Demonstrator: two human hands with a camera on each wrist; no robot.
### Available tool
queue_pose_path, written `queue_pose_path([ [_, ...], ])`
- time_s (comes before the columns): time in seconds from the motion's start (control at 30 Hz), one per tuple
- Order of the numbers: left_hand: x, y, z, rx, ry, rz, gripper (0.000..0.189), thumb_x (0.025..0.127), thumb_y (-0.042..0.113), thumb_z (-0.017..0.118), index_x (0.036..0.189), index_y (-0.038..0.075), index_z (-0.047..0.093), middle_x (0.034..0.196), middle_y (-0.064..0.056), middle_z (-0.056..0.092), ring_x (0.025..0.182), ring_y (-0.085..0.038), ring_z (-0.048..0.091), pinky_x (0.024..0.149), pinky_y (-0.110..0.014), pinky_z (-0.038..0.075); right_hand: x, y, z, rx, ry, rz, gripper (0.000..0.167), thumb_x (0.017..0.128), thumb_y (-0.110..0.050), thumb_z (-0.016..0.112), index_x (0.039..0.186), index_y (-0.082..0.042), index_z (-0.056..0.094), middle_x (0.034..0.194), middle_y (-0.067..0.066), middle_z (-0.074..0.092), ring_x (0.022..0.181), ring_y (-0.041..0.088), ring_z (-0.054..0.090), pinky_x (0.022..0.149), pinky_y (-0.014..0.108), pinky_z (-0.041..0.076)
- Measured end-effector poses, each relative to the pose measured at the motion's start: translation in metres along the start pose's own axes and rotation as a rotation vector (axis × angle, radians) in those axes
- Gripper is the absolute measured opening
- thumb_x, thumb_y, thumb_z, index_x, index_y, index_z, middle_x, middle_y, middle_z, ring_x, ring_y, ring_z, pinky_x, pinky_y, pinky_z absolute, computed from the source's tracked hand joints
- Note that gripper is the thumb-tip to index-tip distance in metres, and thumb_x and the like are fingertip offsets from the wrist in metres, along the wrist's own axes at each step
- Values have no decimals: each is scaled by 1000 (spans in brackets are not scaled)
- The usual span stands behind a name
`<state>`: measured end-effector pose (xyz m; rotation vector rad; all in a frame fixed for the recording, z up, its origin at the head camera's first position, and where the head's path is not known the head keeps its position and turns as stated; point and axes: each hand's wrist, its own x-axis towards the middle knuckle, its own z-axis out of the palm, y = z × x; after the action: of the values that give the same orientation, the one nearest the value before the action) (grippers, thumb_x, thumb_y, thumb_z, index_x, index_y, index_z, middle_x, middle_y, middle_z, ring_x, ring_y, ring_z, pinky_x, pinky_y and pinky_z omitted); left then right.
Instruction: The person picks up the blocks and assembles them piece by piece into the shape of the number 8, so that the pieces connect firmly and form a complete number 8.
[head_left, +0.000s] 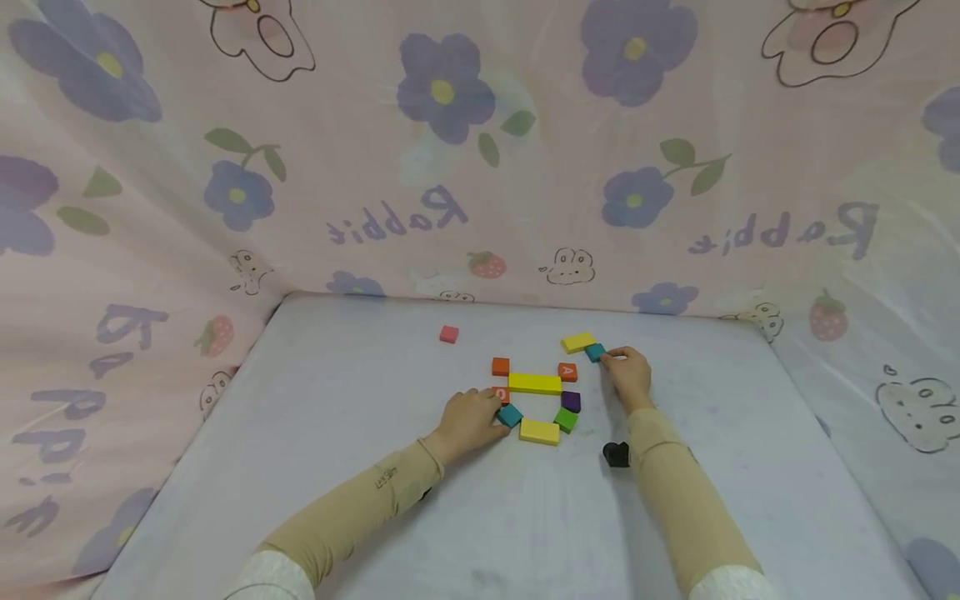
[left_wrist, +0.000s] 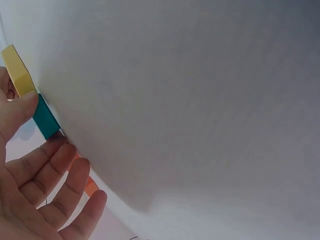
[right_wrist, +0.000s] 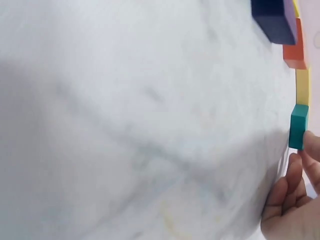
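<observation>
My left hand [head_left: 470,427] pinches a teal block [head_left: 510,415] between thumb and index finger, at the left of a ring of blocks. Beside those fingers is an orange lettered block [head_left: 501,395], partly covered. Farther back on the right, my right hand [head_left: 628,377] holds another teal block [head_left: 596,352] by its edge with thumb and fingertips. That block sits at the end of a yellow block [head_left: 578,342]. In the right wrist view, the teal block [right_wrist: 299,126] shows at the fingertips; in the left wrist view, the other teal block [left_wrist: 46,117] lies between thumb and index finger.
The ring also has a long yellow block [head_left: 535,383], a purple block [head_left: 571,402], a green block [head_left: 566,419] and a yellow block [head_left: 539,431]. Orange blocks [head_left: 501,367] flank its back. A pink block [head_left: 448,334] lies apart; a black object [head_left: 616,454] is beside the right forearm.
</observation>
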<state>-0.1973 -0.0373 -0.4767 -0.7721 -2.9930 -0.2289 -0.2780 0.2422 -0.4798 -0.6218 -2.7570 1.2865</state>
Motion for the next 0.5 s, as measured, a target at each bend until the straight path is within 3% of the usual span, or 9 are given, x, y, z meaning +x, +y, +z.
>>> queue_pose_path([
  [0.13,1,0,1,1,2,4,40,78,45,71,103,14,68,91,3,67,66,-11,50,57,-22,40,-1,-4,0,62,16,54,35,92,-27,55,114,-1,60,125,21,56,101,28,50,79,33,41],
  [0.27,2,0,2,13,1,7,40,78,44,71,103,14,68,90,3,67,65,-10,50,57,-21,41,0,-6,1,96,7,102,37,92,-28,55,116,-1,59,127,20,54,104,27,49,82,34,41],
  [0.5,1,-1,1,21,9,5,37,78,41,72,102,13,68,89,2,67,66,-11,51,58,-21,43,3,-8,7,46,-17,83,34,91,-27,56,114,-2,62,126,19,56,104,27,51,82,35,43],
])
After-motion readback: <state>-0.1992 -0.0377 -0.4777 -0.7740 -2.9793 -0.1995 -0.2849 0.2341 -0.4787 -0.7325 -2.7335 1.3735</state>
